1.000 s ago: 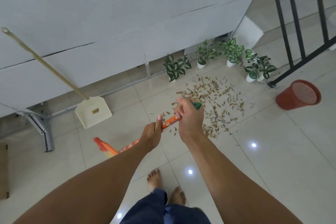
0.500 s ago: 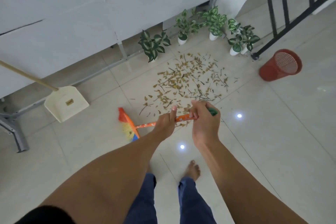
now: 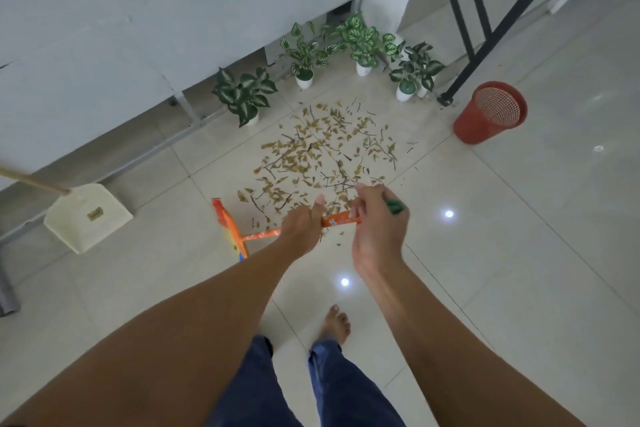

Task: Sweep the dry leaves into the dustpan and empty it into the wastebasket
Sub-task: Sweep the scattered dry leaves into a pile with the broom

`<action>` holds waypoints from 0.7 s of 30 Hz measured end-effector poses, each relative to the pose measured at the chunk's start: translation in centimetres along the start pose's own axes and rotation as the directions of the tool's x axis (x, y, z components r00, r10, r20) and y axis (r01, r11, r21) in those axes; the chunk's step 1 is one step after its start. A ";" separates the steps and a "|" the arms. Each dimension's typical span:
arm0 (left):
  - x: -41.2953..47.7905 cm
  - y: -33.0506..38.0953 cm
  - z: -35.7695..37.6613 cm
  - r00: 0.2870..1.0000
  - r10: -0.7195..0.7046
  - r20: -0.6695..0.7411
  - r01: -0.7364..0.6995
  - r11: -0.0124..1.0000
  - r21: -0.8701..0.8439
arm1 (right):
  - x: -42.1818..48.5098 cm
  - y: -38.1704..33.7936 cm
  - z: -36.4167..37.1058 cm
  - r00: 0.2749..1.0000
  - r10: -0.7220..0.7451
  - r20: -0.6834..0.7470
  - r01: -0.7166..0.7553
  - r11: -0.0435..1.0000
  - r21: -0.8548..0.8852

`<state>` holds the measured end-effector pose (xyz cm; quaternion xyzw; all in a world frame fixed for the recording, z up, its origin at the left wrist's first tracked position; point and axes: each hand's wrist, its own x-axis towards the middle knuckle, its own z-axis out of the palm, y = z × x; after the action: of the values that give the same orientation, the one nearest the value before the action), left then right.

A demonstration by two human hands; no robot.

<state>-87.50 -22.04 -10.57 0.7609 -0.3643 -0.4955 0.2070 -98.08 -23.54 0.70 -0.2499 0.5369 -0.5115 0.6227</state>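
Dry brown leaves (image 3: 318, 156) lie scattered over the pale floor tiles ahead of me. I hold an orange broom (image 3: 256, 236) by its handle with both hands: my left hand (image 3: 303, 227) lower down the stick, my right hand (image 3: 375, 218) at the green top end. The broom's orange head (image 3: 230, 227) rests on the floor at the left edge of the leaf patch. A cream dustpan (image 3: 88, 215) with a long wooden handle sits on the floor to the left. A red mesh wastebasket (image 3: 490, 113) stands upright at the right.
Several potted green plants (image 3: 244, 97) stand along the grey wall behind the leaves. A black metal railing (image 3: 485, 31) rises at the upper right beside the wastebasket. My bare foot (image 3: 336, 324) and blue trouser legs are below. A metal leg (image 3: 7, 288) stands at far left.
I have stepped closer to the leaves and the view shifted. The broom head swung from my left side forward to the left edge of the leaf patch. Both hands kept their hold.
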 end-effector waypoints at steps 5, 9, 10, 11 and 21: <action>-0.4 3.7 4.4 0.991 -0.011 0.133 0.012 1.000 -0.009 | 1.4 -1.6 -3.4 0.994 -0.031 -0.106 0.029 0.999 -0.014; -0.9 8.8 7.6 0.963 0.073 0.258 -0.090 0.994 0.057 | 2.3 -6.3 -6.0 0.977 -0.135 -0.164 0.130 0.991 -0.040; -1.0 9.7 8.1 0.958 0.089 0.271 -0.110 0.992 0.063 | 2.5 -7.4 -6.3 0.973 -0.162 -0.164 0.157 0.987 -0.048; -1.2 10.5 8.3 0.958 0.108 0.267 -0.131 0.989 0.068 | 2.6 -8.3 -6.6 0.970 -0.183 -0.162 0.178 0.983 -0.048; -0.2 7.8 9.2 0.990 0.077 0.122 -0.077 0.997 -0.006 | 2.5 -7.0 -7.0 0.986 -0.110 -0.127 0.102 0.992 -0.067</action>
<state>-98.57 -26.55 -9.11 0.7143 -0.4051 -0.5330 0.2039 -107.39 -26.54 3.58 -0.2630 0.5776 -0.5427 0.5502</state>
